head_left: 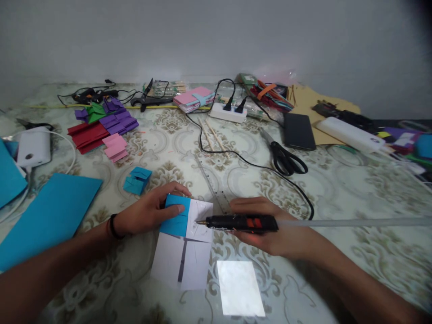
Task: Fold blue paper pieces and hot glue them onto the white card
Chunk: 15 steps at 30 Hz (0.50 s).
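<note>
In my right hand (286, 236) is a black hot glue gun (226, 222), with a long pale glue stick (354, 222) running out of its back to the right. Its metal nozzle points left and meets, or hovers just over, the white panel of a folded paper piece (199, 210). Clear strands, apparently glue, mark that panel. My left hand (148, 209) pinches the piece's blue panel (173, 227), thumb on top and fingers behind. Below extend two white flaps (195, 265) with a dark slit between them. A small folded blue piece (137, 180) lies beyond my left hand.
Blue sheets (50, 216) and a white power bank (33, 146) lie left. Behind are folded coloured papers (87, 135), a clear ruler (212, 184), black-handled scissors (288, 157) and a power strip (227, 113). A black cord (249, 160) curves toward my right hand.
</note>
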### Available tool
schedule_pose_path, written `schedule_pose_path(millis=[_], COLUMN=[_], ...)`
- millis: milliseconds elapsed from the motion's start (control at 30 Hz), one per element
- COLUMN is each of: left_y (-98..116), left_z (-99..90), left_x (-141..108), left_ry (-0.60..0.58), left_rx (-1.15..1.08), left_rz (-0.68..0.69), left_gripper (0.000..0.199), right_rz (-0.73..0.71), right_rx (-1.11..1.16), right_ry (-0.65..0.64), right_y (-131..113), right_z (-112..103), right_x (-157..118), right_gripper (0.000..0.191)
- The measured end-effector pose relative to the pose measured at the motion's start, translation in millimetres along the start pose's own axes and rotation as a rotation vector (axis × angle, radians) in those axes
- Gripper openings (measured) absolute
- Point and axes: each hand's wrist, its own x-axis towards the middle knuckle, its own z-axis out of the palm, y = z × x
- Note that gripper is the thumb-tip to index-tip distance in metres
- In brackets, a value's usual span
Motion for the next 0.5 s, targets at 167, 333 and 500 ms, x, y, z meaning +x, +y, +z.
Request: schedule_pose_path(millis=[167, 333, 500], left_y=[0.7, -2.5, -1.1], left_z=[-0.5, -0.3, 0.6], left_x=[0.1, 0.1, 0.0], left_ry=[-0.001, -0.003, -0.002], left_rx=[0.023, 0.03, 0.029], left_rz=[0.007, 0.022, 0.005], left_gripper=[0.031, 0.031, 0.031], right_rz=[-0.03, -0.017, 0.022], right_rx=[-0.084, -0.127, -0.1], right_ry=[-0.039, -0.014, -0.063], right_y=[4.9, 7.5, 1.3], right_z=[-10.0, -20.4, -19.4], right_x=[4.0, 5.2, 8.7], right_gripper=[0.025, 0.022, 0.026])
